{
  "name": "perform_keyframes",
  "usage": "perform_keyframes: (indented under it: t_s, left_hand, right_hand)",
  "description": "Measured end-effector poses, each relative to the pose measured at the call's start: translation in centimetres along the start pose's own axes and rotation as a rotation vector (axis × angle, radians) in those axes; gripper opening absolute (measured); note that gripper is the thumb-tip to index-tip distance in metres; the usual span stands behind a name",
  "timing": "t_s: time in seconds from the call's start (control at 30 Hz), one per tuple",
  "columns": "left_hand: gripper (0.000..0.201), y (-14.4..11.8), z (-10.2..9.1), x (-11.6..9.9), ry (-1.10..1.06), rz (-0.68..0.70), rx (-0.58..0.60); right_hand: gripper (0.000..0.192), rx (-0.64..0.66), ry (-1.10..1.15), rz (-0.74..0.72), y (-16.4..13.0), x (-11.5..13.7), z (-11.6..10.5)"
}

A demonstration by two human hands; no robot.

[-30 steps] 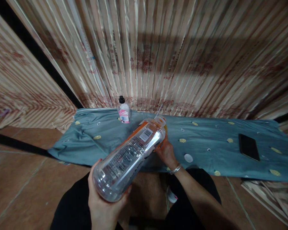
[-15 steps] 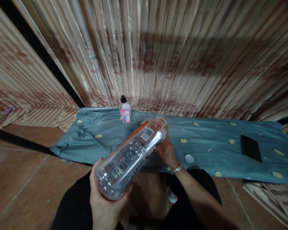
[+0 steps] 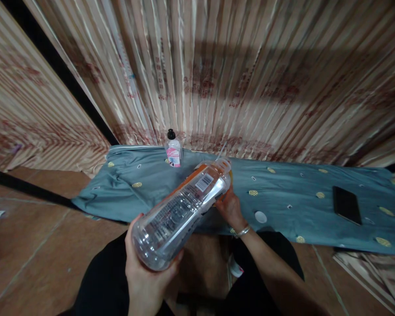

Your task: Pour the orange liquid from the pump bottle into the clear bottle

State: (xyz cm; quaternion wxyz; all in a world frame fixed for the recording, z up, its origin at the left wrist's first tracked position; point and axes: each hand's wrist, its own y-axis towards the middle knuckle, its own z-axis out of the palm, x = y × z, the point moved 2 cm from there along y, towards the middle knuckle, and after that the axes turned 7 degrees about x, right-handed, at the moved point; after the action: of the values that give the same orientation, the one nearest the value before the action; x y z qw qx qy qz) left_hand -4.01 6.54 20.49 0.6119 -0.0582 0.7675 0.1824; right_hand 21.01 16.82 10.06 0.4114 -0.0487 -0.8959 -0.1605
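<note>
We see a dim, warm-toned scene, with a broad dark shadow band across the curtain (image 3: 250, 66) and the lower edge nearly black. Wide-angle distortion bends the edges, the curtain folds smear softly, and faint glare glints on the clear bottle (image 3: 181, 210).

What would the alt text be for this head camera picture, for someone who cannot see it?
A seated person tilts a large clear plastic bottle away from the camera, the left hand cupping its base and the right hand at its neck. Beyond lies a teal cloth with a small black-capped bottle, a white cap and a dark phone, before striped curtains.
</note>
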Motion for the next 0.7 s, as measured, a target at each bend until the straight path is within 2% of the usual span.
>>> perform_keyframes:
  t_s: [0.7]
  left_hand:
    - [0.099,-0.09,-0.24,0.26,0.014,0.008,0.006]
  right_hand:
    - [0.084,0.038,0.034,0.023,0.14,-0.12,-0.05]
